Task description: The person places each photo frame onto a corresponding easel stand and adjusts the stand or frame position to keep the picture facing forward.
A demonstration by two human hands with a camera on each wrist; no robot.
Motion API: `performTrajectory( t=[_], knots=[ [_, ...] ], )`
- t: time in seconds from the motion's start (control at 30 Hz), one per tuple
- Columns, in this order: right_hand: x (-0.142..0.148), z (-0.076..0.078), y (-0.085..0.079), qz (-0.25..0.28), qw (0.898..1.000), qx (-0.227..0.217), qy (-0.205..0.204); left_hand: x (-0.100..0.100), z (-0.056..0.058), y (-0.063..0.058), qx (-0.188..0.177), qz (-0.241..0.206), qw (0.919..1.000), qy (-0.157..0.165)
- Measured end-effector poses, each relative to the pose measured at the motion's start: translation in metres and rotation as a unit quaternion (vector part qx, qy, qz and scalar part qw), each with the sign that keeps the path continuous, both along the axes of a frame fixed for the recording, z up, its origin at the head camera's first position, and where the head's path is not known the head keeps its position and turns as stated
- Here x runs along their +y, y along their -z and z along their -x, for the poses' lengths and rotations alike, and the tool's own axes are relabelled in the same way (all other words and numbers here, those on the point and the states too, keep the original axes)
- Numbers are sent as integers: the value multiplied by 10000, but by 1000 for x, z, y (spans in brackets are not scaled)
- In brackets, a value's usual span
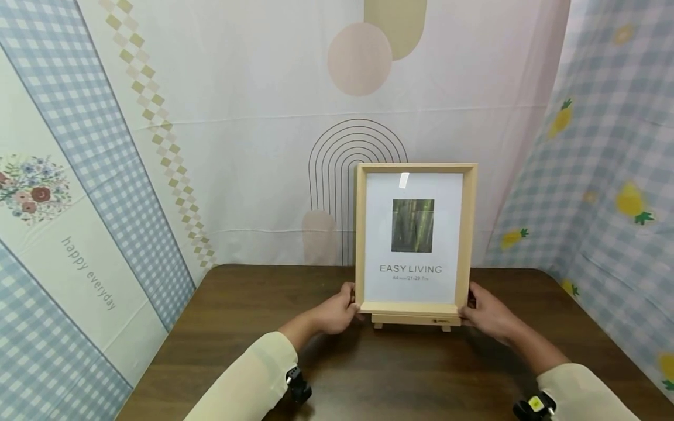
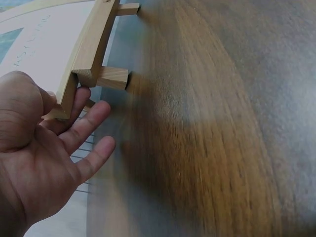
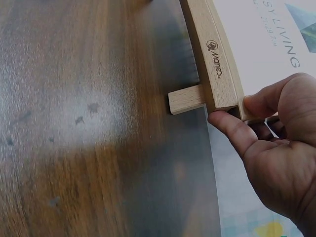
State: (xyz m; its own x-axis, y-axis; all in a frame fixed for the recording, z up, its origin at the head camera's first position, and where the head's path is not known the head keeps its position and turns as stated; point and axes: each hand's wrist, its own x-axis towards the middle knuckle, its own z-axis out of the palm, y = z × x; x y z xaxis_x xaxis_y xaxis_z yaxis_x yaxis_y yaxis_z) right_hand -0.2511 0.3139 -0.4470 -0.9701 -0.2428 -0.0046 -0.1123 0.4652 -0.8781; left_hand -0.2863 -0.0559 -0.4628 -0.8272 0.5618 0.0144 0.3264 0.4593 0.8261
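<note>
A light wooden picture frame (image 1: 470,234) stands upright on a small wooden tabletop easel (image 1: 411,320). Behind its glass is a white sheet with a green bamboo picture and "EASY LIVING" lettering. My left hand (image 1: 334,313) grips the lower left corner, thumb at the front and a finger behind, other fingers loosely bent, as the left wrist view shows. At the lower right corner, my right hand (image 1: 489,316) pinches the frame with the thumb on its front edge. One finger touches the end of the easel's ledge (image 3: 212,59), near a short foot (image 3: 186,99).
The dark brown wooden table (image 1: 237,327) extends in front and to both sides. A white patterned cloth (image 1: 253,175) hangs close behind the frame, with blue checked cloth (image 1: 595,216) on the right. Each forearm carries a black wrist device (image 1: 298,386).
</note>
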Motion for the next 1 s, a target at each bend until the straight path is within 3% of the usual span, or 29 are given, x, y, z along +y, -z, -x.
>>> performTrajectory(
  t=[1.0],
  knots=[
    [-26,2,0,115,9999,-19,63,-27,-1,0,-48,10,10000,-41]
  ],
)
